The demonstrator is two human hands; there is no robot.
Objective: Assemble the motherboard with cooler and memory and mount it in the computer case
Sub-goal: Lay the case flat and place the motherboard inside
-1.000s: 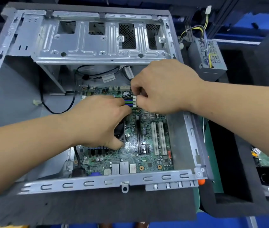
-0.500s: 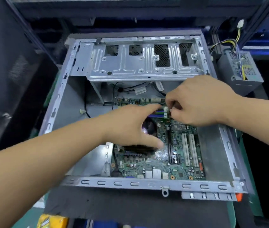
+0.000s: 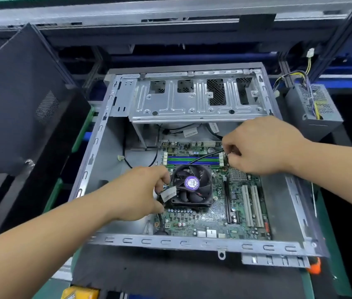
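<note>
The green motherboard lay flat inside the open grey steel computer case, carrying its black fan cooler and blue-green memory slots. The left hand, palm down, pinched a white cable connector just beside the cooler. The right hand was curled, pinching a thin black cable that crossed the memory slots. Beyond that grip stood a grey power supply; a black foam mat lay under the case.

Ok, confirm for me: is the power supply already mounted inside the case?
No. The power supply sits outside the case, beyond its right wall, with its wires sticking up loose.
</note>
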